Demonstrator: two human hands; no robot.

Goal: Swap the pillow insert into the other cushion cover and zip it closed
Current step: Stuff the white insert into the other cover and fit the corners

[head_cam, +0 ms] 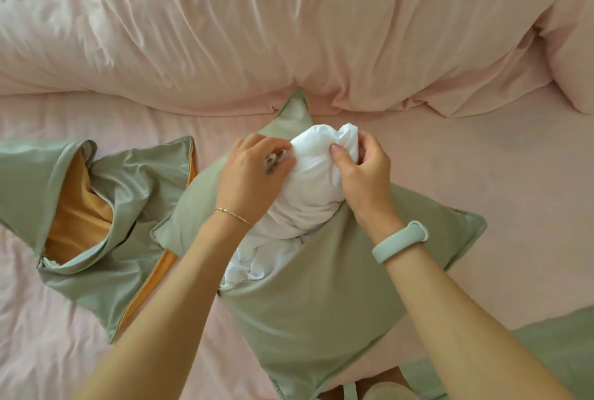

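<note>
Pink bed (482, 174): white insert (313, 174) bulges from green cover (321, 319) at centre, long axis 12–6. Both hands' fingers pinch its top: left hand (250, 174) at 9, right hand (363, 171) at 3. Empty cover (106, 206) waits toward 9, nearer left.

Both bare forearms are reaching forward from the bottom edge of the view, converging toward the middle. The left hand (254, 171) is lying palm down, fingers curled at the tips and pinching. The right hand (363, 171) is gripping with thumb on top and fingers curled beneath, wrist bent slightly inward.
</note>
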